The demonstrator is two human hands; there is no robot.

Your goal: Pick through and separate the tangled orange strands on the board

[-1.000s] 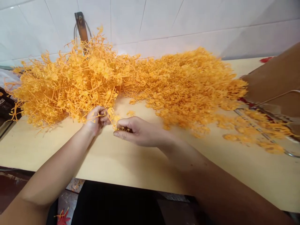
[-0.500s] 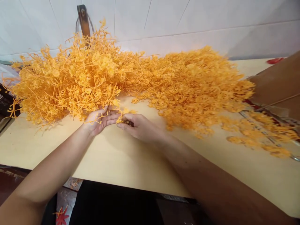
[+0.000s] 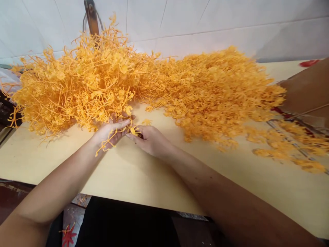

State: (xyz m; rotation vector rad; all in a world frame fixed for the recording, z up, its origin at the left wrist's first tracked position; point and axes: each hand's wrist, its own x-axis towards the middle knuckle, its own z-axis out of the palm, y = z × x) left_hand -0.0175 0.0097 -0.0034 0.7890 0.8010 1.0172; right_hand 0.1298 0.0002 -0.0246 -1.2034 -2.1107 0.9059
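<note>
In the head view my left hand (image 3: 109, 132) is closed, its thumb laid over a thin orange branching plastic sprig (image 3: 105, 144) that hangs out over the palm. Its fingertips meet those of my right hand (image 3: 153, 141), which is curled around something brown and dark, mostly hidden in the grip. Between the two hands sits a small star-shaped orange piece (image 3: 133, 130). Just behind my right hand, another orange piece (image 3: 146, 121) shows. A large tangled heap of orange plastic sprigs (image 3: 77, 89) rises right behind my left hand.
More orange sprigs (image 3: 205, 89) spread along the pale table (image 3: 159, 185) to the right, some lying over metal rods. A brown cardboard piece (image 3: 305, 89) stands at the right. A strap-like brown upright (image 3: 92, 19) leans by the tiled wall. A red leaf shape (image 3: 68, 236) lies below the table.
My left hand has gone from an open palm to closed, thumb over the sprig, which now hangs further down. Both hands are closer together. The view has shifted slightly.
</note>
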